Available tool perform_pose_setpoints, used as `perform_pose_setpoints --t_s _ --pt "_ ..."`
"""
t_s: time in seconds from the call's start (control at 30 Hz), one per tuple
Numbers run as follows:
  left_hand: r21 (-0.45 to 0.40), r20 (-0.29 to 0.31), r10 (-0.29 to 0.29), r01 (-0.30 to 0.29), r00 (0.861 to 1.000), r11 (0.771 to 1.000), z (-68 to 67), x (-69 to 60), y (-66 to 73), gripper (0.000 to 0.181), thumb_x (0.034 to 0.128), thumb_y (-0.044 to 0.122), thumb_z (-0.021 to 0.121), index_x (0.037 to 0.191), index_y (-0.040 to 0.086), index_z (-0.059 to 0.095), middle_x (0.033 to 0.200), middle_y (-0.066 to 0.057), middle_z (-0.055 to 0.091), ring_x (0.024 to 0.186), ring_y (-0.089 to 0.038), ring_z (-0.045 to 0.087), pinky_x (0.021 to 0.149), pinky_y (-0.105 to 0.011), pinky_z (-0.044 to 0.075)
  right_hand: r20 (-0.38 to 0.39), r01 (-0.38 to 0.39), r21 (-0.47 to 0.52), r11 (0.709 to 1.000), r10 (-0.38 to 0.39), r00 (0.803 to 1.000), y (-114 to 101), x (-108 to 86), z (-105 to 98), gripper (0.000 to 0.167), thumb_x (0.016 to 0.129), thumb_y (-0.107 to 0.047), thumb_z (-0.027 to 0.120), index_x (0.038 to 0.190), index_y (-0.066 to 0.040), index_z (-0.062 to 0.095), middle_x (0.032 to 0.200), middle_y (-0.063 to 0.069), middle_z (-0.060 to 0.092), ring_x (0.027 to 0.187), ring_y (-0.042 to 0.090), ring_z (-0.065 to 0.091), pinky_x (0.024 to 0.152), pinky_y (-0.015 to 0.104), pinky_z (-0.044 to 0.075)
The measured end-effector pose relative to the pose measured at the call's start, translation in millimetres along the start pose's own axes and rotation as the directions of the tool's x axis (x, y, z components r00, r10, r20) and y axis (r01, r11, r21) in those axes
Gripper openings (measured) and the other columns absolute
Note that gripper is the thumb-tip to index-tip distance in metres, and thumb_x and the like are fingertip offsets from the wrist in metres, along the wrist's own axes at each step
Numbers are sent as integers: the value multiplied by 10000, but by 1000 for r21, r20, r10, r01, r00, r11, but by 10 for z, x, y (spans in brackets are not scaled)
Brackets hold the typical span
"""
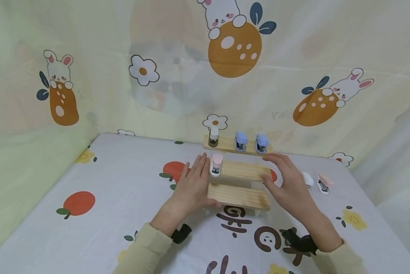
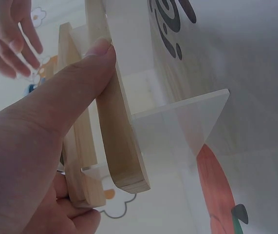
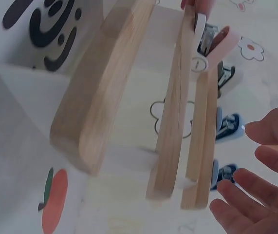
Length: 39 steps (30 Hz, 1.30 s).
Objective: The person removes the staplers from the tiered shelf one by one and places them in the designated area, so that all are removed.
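A three-tier display stand with wooden planks [image 1: 239,195] and clear side supports [image 2: 165,124] stands before me. My left hand [image 1: 192,182] holds its left end, the thumb [image 2: 87,68] against the front plank and the other fingers around the plank ends behind. A pink mini stapler [image 1: 216,164] stands at the left of the middle plank [image 1: 247,170]. On the back plank [image 1: 225,144] stand a white mini stapler [image 1: 213,136] and two blue mini staplers [image 1: 240,141]. My right hand [image 1: 290,186] hovers by the stand's right end, fingers spread and holding nothing.
To the right of the right hand, a white mini stapler [image 1: 307,180] and another pink mini stapler [image 1: 324,183] lie on the printed tablecloth [image 1: 123,182]. A patterned curtain [image 1: 177,95] hangs close behind the stand.
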<state>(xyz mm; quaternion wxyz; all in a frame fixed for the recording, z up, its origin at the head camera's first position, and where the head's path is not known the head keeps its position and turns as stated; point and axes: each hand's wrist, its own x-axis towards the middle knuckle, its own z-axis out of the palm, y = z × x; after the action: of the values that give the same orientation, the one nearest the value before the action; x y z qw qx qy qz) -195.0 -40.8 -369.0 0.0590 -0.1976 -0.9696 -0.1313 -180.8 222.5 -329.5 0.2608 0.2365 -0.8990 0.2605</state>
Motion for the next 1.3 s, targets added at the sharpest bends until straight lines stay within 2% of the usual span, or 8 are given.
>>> perform_pose_setpoints --t_s 0.4,0.73,1.03,1.3 --pt "6 3 -10 10 1000 1000 -3 -12 -7 1350 615 619 863 1572 -12 148 1671 -145 105 1551 -281 132 1258 -502 136 28 58 129 990 -62 998 -246 156 375 431 842 -32 749 1246 -18 600 1314 129 576 1198 295 571 978 497 516" --pt "7 15 -6 6 1000 1000 -23 -16 -6 1333 633 625 849 1574 -6 146 1673 -144 94 1552 -281 125 1256 -508 136 123 21 206 978 -47 991 -444 279 583 471 857 -73 748 1294 -34 577 1363 126 539 1268 289 530 1065 498 465" --pt "7 32 -7 6 999 1000 -26 -7 -2 1315 656 632 832 1577 1 137 1676 -137 73 1556 -277 103 1256 -514 132 163 42 159 986 -68 984 -506 313 703 525 845 -143 787 1329 -107 585 1370 157 502 1229 315 539 1029 492 503" --pt "30 22 4 -5 1000 1000 -28 -14 5 1312 661 644 821 1576 -2 139 1673 -141 92 1553 -281 118 1251 -522 149 156 75 103 992 -90 984 -540 350 735 548 807 -174 829 1264 -69 546 1312 119 530 1216 272 550 1050 441 497"
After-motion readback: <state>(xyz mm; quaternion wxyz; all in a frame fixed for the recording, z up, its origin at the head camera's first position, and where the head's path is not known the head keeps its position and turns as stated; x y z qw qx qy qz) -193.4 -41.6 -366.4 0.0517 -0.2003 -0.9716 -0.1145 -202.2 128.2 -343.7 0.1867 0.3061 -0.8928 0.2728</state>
